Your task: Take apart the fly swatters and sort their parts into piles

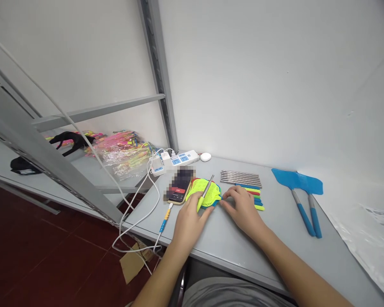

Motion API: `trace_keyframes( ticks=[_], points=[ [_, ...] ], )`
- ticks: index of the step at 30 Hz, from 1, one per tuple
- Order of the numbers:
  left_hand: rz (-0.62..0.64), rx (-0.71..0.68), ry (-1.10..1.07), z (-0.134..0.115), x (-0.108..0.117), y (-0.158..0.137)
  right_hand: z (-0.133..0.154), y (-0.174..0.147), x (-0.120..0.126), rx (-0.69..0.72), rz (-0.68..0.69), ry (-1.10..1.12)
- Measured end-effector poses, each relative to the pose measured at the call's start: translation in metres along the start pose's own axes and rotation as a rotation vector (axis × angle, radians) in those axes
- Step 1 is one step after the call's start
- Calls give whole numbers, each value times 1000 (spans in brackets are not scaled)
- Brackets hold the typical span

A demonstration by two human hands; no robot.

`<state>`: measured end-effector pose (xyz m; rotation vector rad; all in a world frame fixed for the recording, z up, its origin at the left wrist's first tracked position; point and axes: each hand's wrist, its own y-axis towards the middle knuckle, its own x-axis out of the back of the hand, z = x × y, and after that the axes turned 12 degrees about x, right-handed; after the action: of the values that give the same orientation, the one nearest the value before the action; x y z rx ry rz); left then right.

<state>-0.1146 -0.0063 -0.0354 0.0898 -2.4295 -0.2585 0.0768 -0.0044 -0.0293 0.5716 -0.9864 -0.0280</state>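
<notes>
My left hand (189, 217) is closed around a yellow-green handle (200, 204) with a slim metal rod (208, 185) rising from it, tilted up and to the right. Beneath lies a small pile of perforated plastic swatter heads, a yellow-green swatter head (202, 192) on top, with red and blue edges showing below. My right hand (241, 209) pinches the narrow neck of a blue swatter head (220, 198) at the pile's right side. Beyond that hand are several metal rods (240, 177) in a row and several coloured handles (257, 198), partly hidden by my fingers.
Two blue fly swatters (302, 183) lie at the right, near white plastic sheeting (368, 226). On the left are a charging phone (179, 186), a power strip (184, 158), a round white case (205, 157) and loose cables (141, 220). A metal shelf post (160, 76) stands behind.
</notes>
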Motion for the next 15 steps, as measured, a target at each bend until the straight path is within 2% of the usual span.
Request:
trace_keyframes(
  ticks=[15],
  points=[
    [6,6,82,-1,-2,4,-3,2,-7,-32,-27,62]
  ],
)
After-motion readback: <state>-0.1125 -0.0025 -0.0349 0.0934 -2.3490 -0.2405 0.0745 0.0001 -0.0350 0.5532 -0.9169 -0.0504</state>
